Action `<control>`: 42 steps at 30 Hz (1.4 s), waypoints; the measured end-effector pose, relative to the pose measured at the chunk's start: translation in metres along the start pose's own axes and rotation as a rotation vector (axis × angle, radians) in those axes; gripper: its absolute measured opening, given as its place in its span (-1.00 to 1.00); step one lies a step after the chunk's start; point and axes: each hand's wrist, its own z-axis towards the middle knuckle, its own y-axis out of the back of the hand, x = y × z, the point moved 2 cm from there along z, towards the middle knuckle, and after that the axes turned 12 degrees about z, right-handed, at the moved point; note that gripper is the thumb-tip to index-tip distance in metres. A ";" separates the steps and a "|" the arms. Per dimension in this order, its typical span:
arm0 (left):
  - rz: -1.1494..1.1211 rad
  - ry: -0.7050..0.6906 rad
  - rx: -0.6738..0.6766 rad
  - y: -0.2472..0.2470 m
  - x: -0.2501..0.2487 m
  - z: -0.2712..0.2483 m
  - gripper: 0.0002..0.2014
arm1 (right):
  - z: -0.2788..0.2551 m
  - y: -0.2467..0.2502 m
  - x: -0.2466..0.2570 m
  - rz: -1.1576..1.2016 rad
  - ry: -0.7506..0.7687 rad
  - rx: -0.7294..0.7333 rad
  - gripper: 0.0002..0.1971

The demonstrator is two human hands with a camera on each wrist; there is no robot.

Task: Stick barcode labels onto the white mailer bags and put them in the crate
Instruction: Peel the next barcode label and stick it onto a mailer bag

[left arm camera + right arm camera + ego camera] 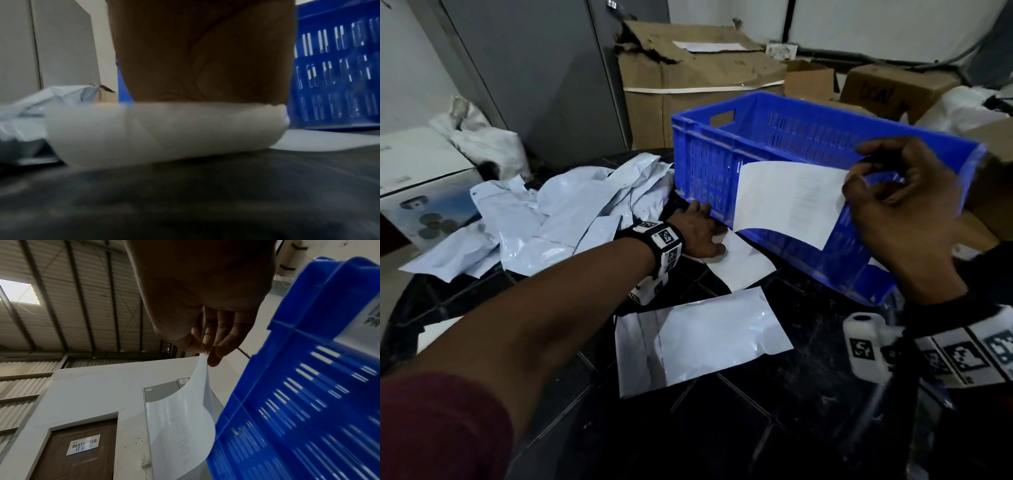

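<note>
In the head view my right hand is raised in front of the blue crate and pinches one edge of a white label sheet between thumb and fingertips. The sheet hangs curled to the left. The right wrist view shows the same pinch of my right hand on the label beside the crate. My left hand rests flat on a white backing sheet at the crate's foot; its curled edge lies under the palm. A flat white mailer bag lies on the dark table nearer me.
A loose pile of white mailer bags covers the table's left side. Torn cardboard boxes stand behind the crate and more boxes at the right. A white printed box sits at far left. The dark table continues toward me.
</note>
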 end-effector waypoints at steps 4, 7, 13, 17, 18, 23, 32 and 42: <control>-0.076 -0.011 -0.097 0.003 -0.002 0.006 -0.48 | 0.004 0.004 0.004 0.015 0.017 -0.016 -0.75; -0.161 0.022 -0.186 0.014 0.000 0.003 -0.66 | 0.002 0.000 0.004 0.043 0.024 -0.007 -0.76; -0.314 0.113 -0.021 0.018 -0.002 0.003 -0.67 | -0.009 -0.013 0.006 0.063 -0.014 0.014 -0.77; -0.412 0.046 0.065 0.031 0.008 -0.009 -0.43 | -0.025 -0.026 0.012 0.089 -0.052 0.063 -0.78; -0.392 0.010 0.041 0.043 0.012 -0.013 -0.55 | -0.029 -0.029 0.015 0.098 -0.062 0.062 -0.78; -0.607 0.132 -0.306 0.118 0.054 -0.091 -0.54 | -0.043 -0.035 0.035 0.092 -0.035 0.043 -0.77; -1.767 0.188 0.419 0.110 -0.043 -0.268 -0.01 | -0.079 -0.056 0.097 0.021 0.132 0.088 -0.78; -2.018 0.589 -0.096 0.100 -0.027 -0.250 -0.70 | -0.161 -0.053 0.136 -0.168 0.551 0.364 -0.82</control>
